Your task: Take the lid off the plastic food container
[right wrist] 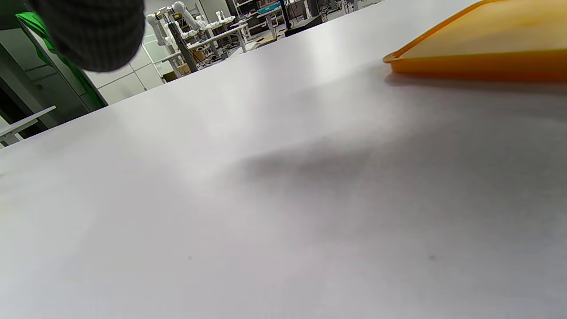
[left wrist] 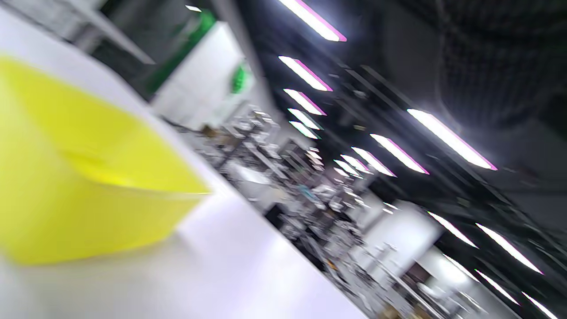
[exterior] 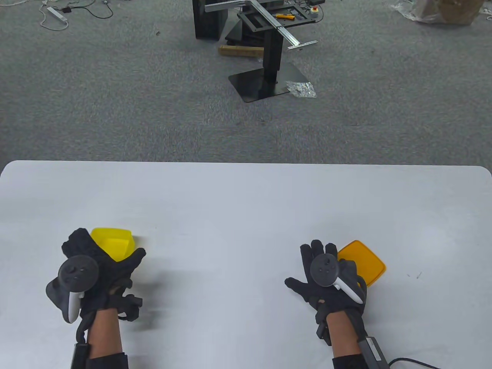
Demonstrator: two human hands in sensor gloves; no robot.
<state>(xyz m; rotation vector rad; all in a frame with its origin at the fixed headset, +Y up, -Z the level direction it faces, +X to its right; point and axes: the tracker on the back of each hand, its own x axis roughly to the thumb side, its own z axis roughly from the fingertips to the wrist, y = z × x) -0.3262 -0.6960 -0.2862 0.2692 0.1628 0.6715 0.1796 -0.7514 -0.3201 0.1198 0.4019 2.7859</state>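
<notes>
1. Table view: the yellow container sits in the lower left of the frame on the white table, open, with its lid off. The left hand is at the container's near side, fingers curled by its left rim and the thumb reaching out along its right side; whether the fingers actually grip it cannot be told. In the lower right, the orange lid lies flat on the table, well apart from the container. The right hand is spread, fingers apart, just left of the lid and partly over its near edge. Beyond the table, a black stand sits on grey carpet at the top of the frame.

2. Left wrist view: heavily blurred; the container fills the left side, resting on the table.

3. Right wrist view: the lid lies flat in the upper right on the table; one gloved fingertip hangs in the upper left.
</notes>
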